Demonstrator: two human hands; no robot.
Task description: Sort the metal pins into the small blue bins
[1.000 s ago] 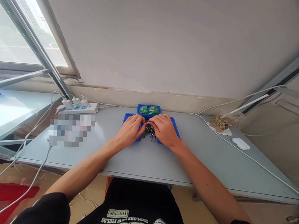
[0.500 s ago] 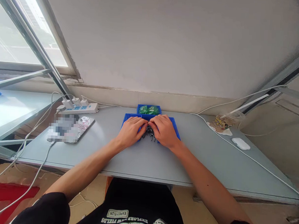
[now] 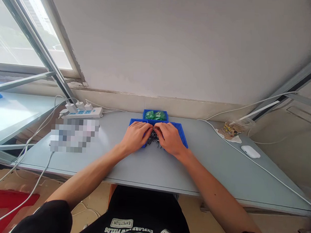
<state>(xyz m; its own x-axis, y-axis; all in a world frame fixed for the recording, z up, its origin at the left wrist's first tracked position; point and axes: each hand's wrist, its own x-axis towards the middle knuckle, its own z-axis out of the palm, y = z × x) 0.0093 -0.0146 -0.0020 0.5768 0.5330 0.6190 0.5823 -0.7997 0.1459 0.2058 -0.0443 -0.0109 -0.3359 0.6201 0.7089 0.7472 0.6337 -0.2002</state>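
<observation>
Over a pile of small dark metal pieces, possibly screws (image 3: 153,138), my left hand (image 3: 136,136) and my right hand (image 3: 168,137) meet at the fingertips. Both are closed in a pinch, thumbs and forefingers together. Whatever they hold between them is too small to name. Under and beside the left hand sits a blue bin (image 3: 138,121); another blue bin (image 3: 182,133) lies partly hidden by the right hand. Just behind them a blue tray (image 3: 155,110) carries green packets (image 3: 159,115).
A power strip (image 3: 87,113) with plugs stands at the back left, near a blurred-out patch on the grey table (image 3: 153,171). Toward the right are a plastic cup (image 3: 232,128) on a napkin, a white earbud case (image 3: 250,151) and a long white cable (image 3: 266,166).
My hands stay pinched together over the pile, with only slight finger movement. The camera view has shifted a little. The blurred patch now covers the phone at left.
</observation>
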